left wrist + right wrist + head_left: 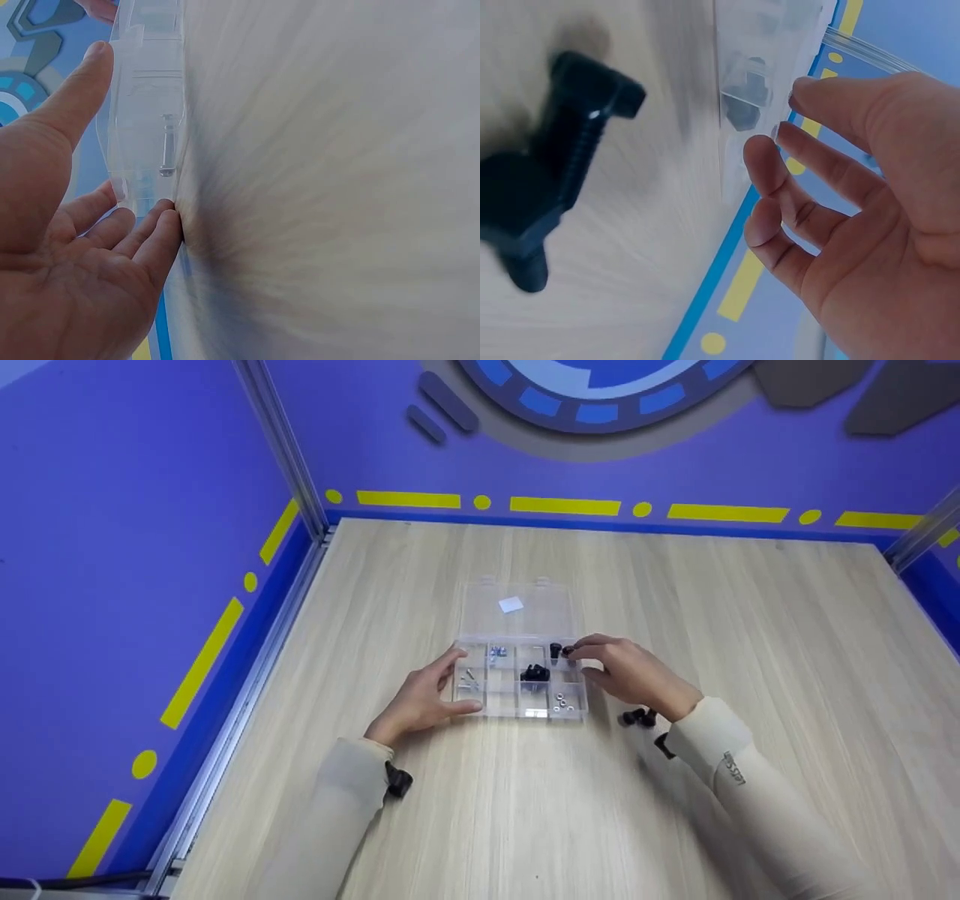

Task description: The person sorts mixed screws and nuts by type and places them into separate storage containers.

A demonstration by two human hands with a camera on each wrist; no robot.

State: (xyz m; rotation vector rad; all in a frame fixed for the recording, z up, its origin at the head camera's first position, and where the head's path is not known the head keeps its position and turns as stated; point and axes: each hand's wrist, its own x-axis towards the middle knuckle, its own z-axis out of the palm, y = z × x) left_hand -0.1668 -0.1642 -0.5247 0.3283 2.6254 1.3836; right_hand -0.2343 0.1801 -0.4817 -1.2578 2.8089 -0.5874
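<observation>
A clear compartment box (501,706) lies on the table with its lid (480,611) folded back. My left hand (420,699) holds the box's left end, thumb at the front corner and fingers along the side. At the back right compartment is my right hand (622,664), its fingertips at a black bolt (568,650). In the right wrist view, thumb and forefinger stand apart beside the box wall. Another black bolt (555,651) sits in that compartment, and black parts (535,673) fill one nearer the middle. Small nuts (561,702), metal screws (469,681) and bluish-silver pieces (498,652) occupy other compartments.
Several loose black bolts (639,718) lie on the table (525,810) under the right forearm; the right wrist view shows one bolt (577,127) close up. A small white square (511,604) is on the lid. Blue walls (390,450) border the table's back and left.
</observation>
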